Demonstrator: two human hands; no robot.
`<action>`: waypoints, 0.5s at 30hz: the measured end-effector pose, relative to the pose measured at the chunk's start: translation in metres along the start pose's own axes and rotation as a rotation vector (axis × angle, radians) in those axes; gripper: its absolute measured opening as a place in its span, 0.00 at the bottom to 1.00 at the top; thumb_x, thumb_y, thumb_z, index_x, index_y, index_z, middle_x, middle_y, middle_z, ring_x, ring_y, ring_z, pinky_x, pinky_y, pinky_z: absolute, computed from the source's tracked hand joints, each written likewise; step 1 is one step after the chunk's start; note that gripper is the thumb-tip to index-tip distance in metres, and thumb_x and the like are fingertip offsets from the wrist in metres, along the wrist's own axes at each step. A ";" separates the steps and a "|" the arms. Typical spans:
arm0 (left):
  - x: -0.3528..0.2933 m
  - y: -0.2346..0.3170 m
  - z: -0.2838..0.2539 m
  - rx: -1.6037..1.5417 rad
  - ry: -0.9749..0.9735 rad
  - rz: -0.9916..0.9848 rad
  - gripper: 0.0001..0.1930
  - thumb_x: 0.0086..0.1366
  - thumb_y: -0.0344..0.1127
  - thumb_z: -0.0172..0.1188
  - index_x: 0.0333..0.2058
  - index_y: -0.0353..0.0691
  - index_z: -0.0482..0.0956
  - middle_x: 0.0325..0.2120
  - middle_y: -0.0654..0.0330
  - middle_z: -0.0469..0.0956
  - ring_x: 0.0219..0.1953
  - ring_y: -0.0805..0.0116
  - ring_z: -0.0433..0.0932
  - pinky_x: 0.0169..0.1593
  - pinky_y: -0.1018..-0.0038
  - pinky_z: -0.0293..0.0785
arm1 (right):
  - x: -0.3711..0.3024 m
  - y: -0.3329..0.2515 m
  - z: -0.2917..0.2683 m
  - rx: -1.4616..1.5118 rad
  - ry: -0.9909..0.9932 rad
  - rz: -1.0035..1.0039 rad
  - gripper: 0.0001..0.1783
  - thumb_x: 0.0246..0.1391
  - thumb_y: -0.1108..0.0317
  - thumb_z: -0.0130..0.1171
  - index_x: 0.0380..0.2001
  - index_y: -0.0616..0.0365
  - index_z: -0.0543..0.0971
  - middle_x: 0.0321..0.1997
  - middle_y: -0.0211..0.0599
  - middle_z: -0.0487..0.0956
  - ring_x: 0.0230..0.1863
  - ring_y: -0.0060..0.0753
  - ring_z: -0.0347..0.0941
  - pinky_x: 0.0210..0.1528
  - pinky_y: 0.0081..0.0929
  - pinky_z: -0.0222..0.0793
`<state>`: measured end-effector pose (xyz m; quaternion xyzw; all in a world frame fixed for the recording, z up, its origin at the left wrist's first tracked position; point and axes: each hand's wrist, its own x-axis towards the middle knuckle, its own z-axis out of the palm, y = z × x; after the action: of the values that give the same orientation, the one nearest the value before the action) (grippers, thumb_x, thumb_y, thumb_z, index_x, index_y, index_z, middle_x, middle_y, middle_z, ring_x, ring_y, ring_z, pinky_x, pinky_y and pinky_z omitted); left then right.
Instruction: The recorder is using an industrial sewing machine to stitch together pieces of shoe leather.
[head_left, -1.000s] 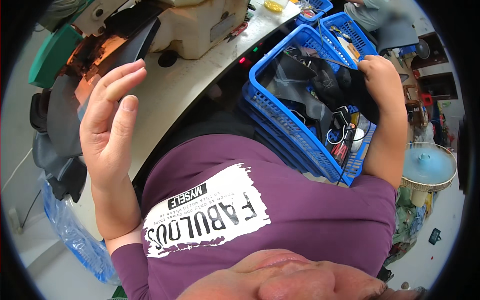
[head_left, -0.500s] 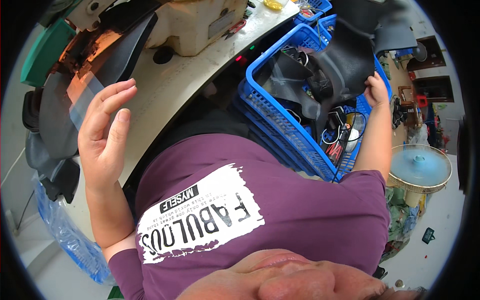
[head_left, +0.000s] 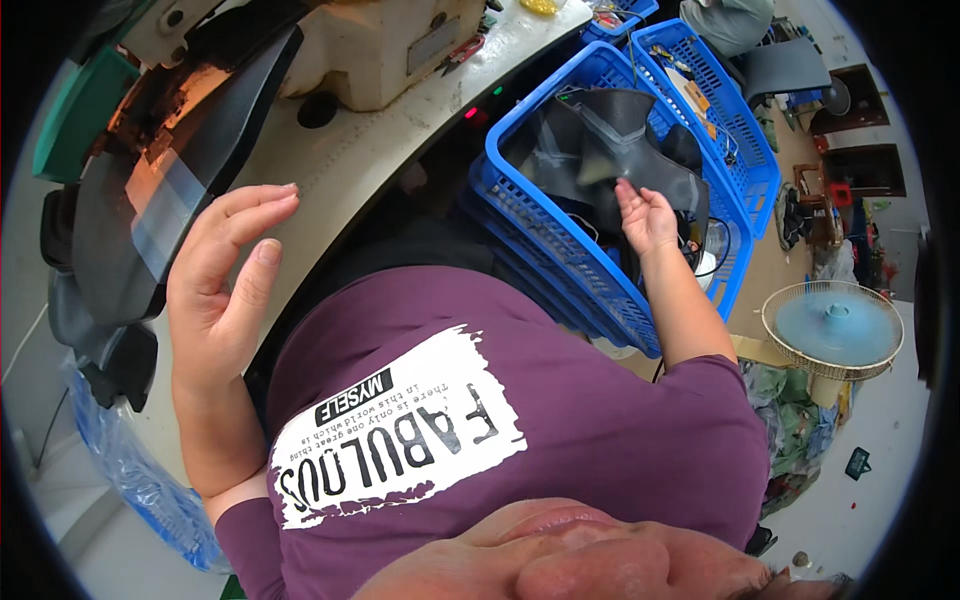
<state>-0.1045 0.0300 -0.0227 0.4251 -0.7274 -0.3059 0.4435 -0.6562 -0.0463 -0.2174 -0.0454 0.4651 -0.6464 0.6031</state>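
My left hand [head_left: 222, 285] is raised over the near side of the white table, fingers apart and nothing in them. Close by it, a dark grey curved panel [head_left: 110, 250] carries a shiny clear strip [head_left: 165, 215] under orange light. On my right, my right hand [head_left: 648, 218] is over a blue plastic basket [head_left: 560, 215], palm partly up, fingers stretched out and free of any grip. Its fingertips are at the edge of a black leather-like piece [head_left: 625, 140], which lies across the basket's contents. Whether they touch it, I cannot tell.
A pale machine [head_left: 385, 50] stands on the white table [head_left: 345, 160], with red-handled snips [head_left: 465, 50] beside it. Another blue basket [head_left: 750, 160] adjoins the first. At right are a fan [head_left: 835, 315] and a dark chair [head_left: 785, 68]. Blue plastic wrapping [head_left: 140, 470] hangs at lower left.
My right hand has moved left and let go of the black piece, which now lies lower in the basket. My left hand has shifted slightly right, still open.
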 end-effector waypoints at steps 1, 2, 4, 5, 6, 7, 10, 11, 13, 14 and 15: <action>0.000 0.001 -0.001 0.013 -0.018 0.003 0.13 0.68 0.25 0.58 0.49 0.33 0.83 0.51 0.50 0.80 0.54 0.61 0.78 0.60 0.69 0.69 | 0.005 -0.007 0.002 0.041 -0.029 -0.067 0.16 0.64 0.74 0.42 0.50 0.76 0.66 0.55 0.64 0.77 0.55 0.57 0.79 0.63 0.44 0.78; -0.001 0.001 -0.001 0.023 -0.036 0.006 0.13 0.67 0.25 0.58 0.49 0.33 0.83 0.51 0.50 0.80 0.54 0.60 0.78 0.59 0.69 0.70 | 0.007 -0.017 -0.002 0.168 -0.214 -0.033 0.16 0.65 0.74 0.42 0.50 0.76 0.67 0.56 0.63 0.77 0.56 0.55 0.79 0.63 0.44 0.77; -0.001 -0.001 0.000 0.018 -0.042 0.009 0.13 0.67 0.25 0.58 0.49 0.33 0.83 0.50 0.50 0.80 0.53 0.59 0.78 0.59 0.68 0.70 | 0.000 -0.019 0.005 0.345 -0.468 -0.022 0.16 0.67 0.74 0.42 0.52 0.74 0.69 0.57 0.61 0.78 0.58 0.52 0.78 0.63 0.42 0.77; -0.002 -0.002 0.001 0.016 -0.050 0.015 0.14 0.67 0.25 0.59 0.49 0.33 0.83 0.50 0.50 0.80 0.53 0.59 0.79 0.59 0.68 0.71 | -0.004 -0.008 0.008 0.343 -0.469 -0.020 0.16 0.67 0.74 0.42 0.52 0.74 0.69 0.57 0.61 0.78 0.58 0.52 0.78 0.63 0.42 0.77; -0.002 -0.002 0.002 0.016 -0.047 0.013 0.14 0.67 0.25 0.59 0.49 0.33 0.83 0.50 0.50 0.80 0.53 0.59 0.79 0.59 0.68 0.71 | -0.008 0.006 0.009 0.309 -0.415 0.029 0.17 0.68 0.73 0.41 0.53 0.74 0.69 0.56 0.61 0.78 0.58 0.52 0.78 0.64 0.43 0.77; -0.002 -0.004 0.003 0.014 -0.061 0.007 0.14 0.66 0.25 0.59 0.49 0.33 0.83 0.50 0.50 0.80 0.53 0.59 0.79 0.59 0.68 0.71 | -0.013 0.021 0.013 0.275 -0.360 0.077 0.17 0.69 0.72 0.41 0.54 0.73 0.69 0.56 0.61 0.78 0.58 0.52 0.78 0.64 0.44 0.77; -0.001 -0.005 0.007 0.024 -0.092 -0.005 0.13 0.66 0.25 0.59 0.49 0.34 0.83 0.50 0.50 0.81 0.53 0.59 0.79 0.58 0.68 0.71 | -0.017 0.055 0.028 0.008 -0.016 0.307 0.18 0.71 0.70 0.39 0.53 0.78 0.68 0.55 0.66 0.77 0.48 0.51 0.83 0.50 0.37 0.85; -0.001 -0.006 0.008 0.027 -0.112 -0.006 0.13 0.66 0.25 0.59 0.49 0.34 0.83 0.50 0.51 0.81 0.53 0.58 0.79 0.58 0.68 0.71 | -0.011 0.048 0.027 0.009 -0.012 0.308 0.18 0.71 0.70 0.39 0.53 0.78 0.68 0.55 0.66 0.77 0.48 0.51 0.83 0.50 0.37 0.85; -0.001 -0.009 0.009 0.036 -0.133 -0.003 0.14 0.66 0.25 0.59 0.49 0.34 0.83 0.50 0.51 0.81 0.53 0.58 0.79 0.57 0.68 0.72 | -0.002 0.029 0.031 -0.074 -0.160 0.606 0.20 0.72 0.69 0.37 0.52 0.81 0.68 0.51 0.65 0.79 0.39 0.50 0.85 0.40 0.31 0.88; -0.001 -0.010 0.009 0.047 -0.151 0.001 0.14 0.66 0.25 0.59 0.49 0.34 0.83 0.50 0.51 0.81 0.53 0.58 0.79 0.57 0.68 0.72 | -0.001 0.031 0.038 -0.164 0.029 0.533 0.23 0.73 0.66 0.38 0.54 0.81 0.68 0.45 0.61 0.82 0.34 0.48 0.85 0.36 0.30 0.88; -0.002 -0.010 0.010 0.048 -0.153 -0.001 0.14 0.66 0.25 0.59 0.49 0.34 0.83 0.50 0.51 0.81 0.53 0.58 0.79 0.57 0.68 0.72 | -0.002 0.036 0.039 -0.162 0.030 0.535 0.23 0.73 0.66 0.38 0.54 0.81 0.68 0.45 0.61 0.82 0.34 0.48 0.85 0.36 0.30 0.88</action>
<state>-0.1093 0.0280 -0.0358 0.4114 -0.7659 -0.3202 0.3762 -0.6053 -0.0602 -0.2182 0.0406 0.5198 -0.4256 0.7397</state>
